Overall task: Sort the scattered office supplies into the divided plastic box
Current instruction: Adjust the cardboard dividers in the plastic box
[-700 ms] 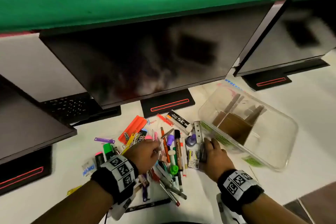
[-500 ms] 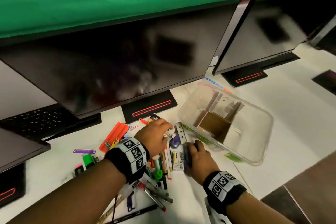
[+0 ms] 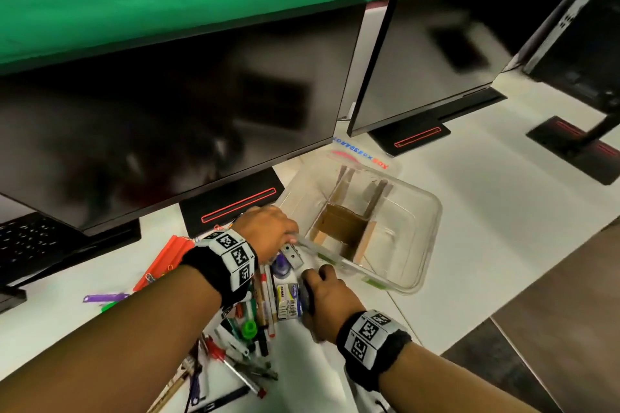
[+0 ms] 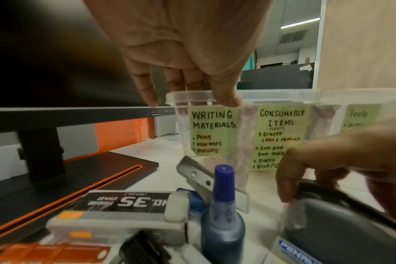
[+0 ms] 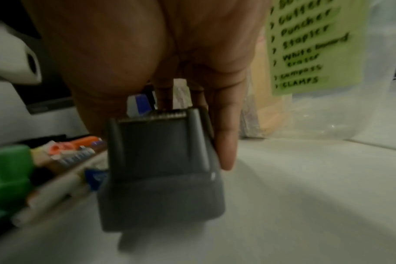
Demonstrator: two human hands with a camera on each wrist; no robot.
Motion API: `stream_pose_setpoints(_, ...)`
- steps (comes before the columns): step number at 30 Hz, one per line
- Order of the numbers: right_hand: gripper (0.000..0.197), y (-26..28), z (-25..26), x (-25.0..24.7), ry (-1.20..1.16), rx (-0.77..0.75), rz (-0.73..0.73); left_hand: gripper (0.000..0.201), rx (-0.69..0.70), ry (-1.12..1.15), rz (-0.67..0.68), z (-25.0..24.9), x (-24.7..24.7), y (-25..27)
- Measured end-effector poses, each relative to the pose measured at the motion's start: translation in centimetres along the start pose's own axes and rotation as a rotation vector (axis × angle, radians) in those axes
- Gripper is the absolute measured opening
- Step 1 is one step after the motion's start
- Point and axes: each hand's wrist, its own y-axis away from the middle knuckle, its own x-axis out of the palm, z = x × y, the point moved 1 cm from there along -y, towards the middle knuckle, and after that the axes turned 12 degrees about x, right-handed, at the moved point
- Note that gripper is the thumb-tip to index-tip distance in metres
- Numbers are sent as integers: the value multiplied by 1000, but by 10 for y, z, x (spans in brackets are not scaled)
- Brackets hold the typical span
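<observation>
The clear plastic box (image 3: 402, 186) with brown cardboard dividers stands on the white desk, right of the pile. Green labels on its near wall (image 4: 283, 96) read writing materials, consumable items and tools. My left hand (image 3: 268, 235) pinches the rim at the box's near-left corner, thumb outside (image 4: 192, 96). My right hand (image 3: 322, 295) grips a dark grey stapler-like tool (image 5: 161, 169) on the desk just in front of the box, fingers curled over its far end (image 5: 181, 107). Pens and markers (image 3: 251, 329) lie heaped between my forearms.
Beside the tool are a No. 35 staples box (image 4: 124, 203), a blue ink bottle (image 4: 223, 214) and a metal clip piece (image 4: 197, 176). An orange folder (image 3: 164, 261) lies left. Monitors (image 3: 167, 144) and a stand base (image 3: 235, 208) hem in the back; the desk edge is near right.
My left hand left the pile of pens and moved right and forward to the box's near-left corner. The right hand stayed on the dark tool. The view swung right.
</observation>
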Motion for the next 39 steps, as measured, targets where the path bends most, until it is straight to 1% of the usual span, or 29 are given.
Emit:
stream_pose_setpoints(3,57,19,9,-23,-14,-81,28,28,-21,18,1,6,0,7)
stream_pose_setpoints(6,57,41,18,-60,-59,-158,36,26,-49,96,9,10,5,15)
stream_pose_setpoints(8,57,52,21,-92,-171,-182,30,25,-65,155,1,12,9,20)
stream_pose_setpoints(10,53,51,20,-123,-340,-166,-42,23,-73,215,-26,13,12,24)
stream_pose_setpoints(12,48,39,15,-150,-494,-105,-147,24,-82,252,-40,13,13,26)
stream_pose_setpoints(14,46,15,1,-167,-570,17,-251,26,-98,257,-29,13,15,28)
stream_pose_setpoints(16,47,-12,-17,-174,-549,181,-320,27,-100,269,-26,12,17,29)
stream_pose_setpoints(17,47,-23,-25,-173,-508,270,-317,27,-100,281,-31,10,17,29)
stream_pose_setpoints(20,38,-51,-33,-169,-389,476,-233,26,-100,294,-46,8,13,30)
stream_pose_setpoints(24,15,-72,-29,-159,-239,584,-22,25,-114,315,-45,5,10,30)
stream_pose_setpoints(25,15,-74,-28,-156,-197,608,40,25,-116,325,-36,5,10,30)
stream_pose_setpoints(27,19,-84,-33,-151,-209,620,56,25,-111,344,-12,4,9,30)
stream_pose_setpoints(28,15,-92,-38,-147,-231,605,53,25,-107,353,-4,4,8,31)
stream_pose_setpoints(30,7,-110,-56,-140,-160,611,44,26,-102,353,8,2,6,31)
stream_pose_setpoints(32,10,-109,-52,-141,-62,648,71,25,-105,340,22,1,6,32)
stream_pose_setpoints(33,11,-103,-43,-145,-55,627,99,25,-110,337,28,2,6,32)
stream_pose_setpoints(34,17,-95,-35,-148,-106,584,126,24,-109,334,33,1,7,31)
stream_pose_setpoints(35,33,-89,-31,-150,-149,589,157,24,-107,332,37,0,7,31)
stream_pose_setpoints(36,42,-87,-29,-151,-190,608,179,24,-106,331,36,2,7,30)
stream_pose_setpoints(37,42,-87,-30,-152,-215,623,180,24,-106,334,35,1,7,30)
stream_pose_setpoints(38,32,-89,-32,-151,-212,632,200,24,-108,340,33,2,7,30)
stream_pose_setpoints(39,15,-93,-36,-149,-218,657,201,23,-109,347,28,2,7,29)
